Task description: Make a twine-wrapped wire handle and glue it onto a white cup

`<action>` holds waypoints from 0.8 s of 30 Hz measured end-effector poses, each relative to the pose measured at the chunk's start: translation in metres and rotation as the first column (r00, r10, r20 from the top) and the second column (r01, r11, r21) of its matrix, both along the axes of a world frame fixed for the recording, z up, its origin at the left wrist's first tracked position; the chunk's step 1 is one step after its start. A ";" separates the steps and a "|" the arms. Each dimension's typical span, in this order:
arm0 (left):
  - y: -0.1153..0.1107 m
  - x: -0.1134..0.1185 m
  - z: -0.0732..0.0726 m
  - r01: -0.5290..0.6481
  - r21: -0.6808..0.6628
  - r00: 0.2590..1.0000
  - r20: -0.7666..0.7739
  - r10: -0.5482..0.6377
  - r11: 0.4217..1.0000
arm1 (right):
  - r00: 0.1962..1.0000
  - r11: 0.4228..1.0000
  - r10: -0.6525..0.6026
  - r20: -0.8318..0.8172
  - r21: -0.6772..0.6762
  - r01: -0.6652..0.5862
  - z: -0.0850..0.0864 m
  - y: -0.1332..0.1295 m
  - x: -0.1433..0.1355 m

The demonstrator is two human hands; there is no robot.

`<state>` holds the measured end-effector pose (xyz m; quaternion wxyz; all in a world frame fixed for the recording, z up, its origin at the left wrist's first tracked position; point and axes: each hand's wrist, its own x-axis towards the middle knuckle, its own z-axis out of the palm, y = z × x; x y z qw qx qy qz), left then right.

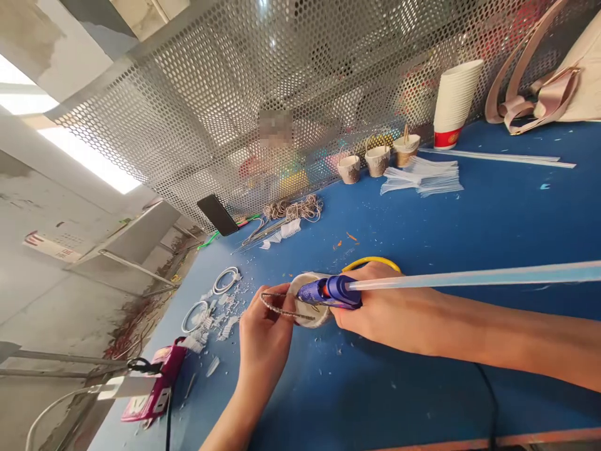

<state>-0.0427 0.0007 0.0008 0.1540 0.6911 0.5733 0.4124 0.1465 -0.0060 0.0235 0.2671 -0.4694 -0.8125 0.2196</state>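
Low in the middle of the head view, my left hand [267, 329] is closed on the left side of a small whitish cup [307, 318] and on a thin twisted cord [277, 307] that loops out from it. My right hand [375, 300] grips a blue glue gun [340, 292] with its nozzle over the mouth of the cup. A long clear glue stick [479, 275] sticks out of the back of the gun toward the right. The gun hides part of the cup's inside. Behind my right hand curves a yellow ring-shaped thing [373, 260], partly covered.
At the back stand small handled baskets [377, 161], white strips [425, 176], stacked paper cups [455, 103] and more glue sticks [502, 158]. A phone [217, 215] leans on the mesh panel [197, 106] near cord bundles [300, 208]. Left lie white rings [226, 280], scraps and a pink power strip [162, 382].
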 end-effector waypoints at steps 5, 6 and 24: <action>-0.003 0.000 -0.001 -0.062 0.090 0.996 0.070 0.056 0.994 | 0.992 0.985 -0.125 -0.034 -0.120 0.121 0.016 -0.005 -0.006; -0.004 0.000 -0.001 -0.074 0.094 0.993 0.098 0.065 0.993 | 0.990 0.986 -0.135 -0.033 -0.105 0.131 0.017 -0.006 -0.007; -0.007 -0.005 -0.016 -0.083 0.422 0.962 0.269 -0.037 0.903 | 0.992 0.991 -0.108 -0.057 0.072 0.112 -0.009 -0.023 -0.022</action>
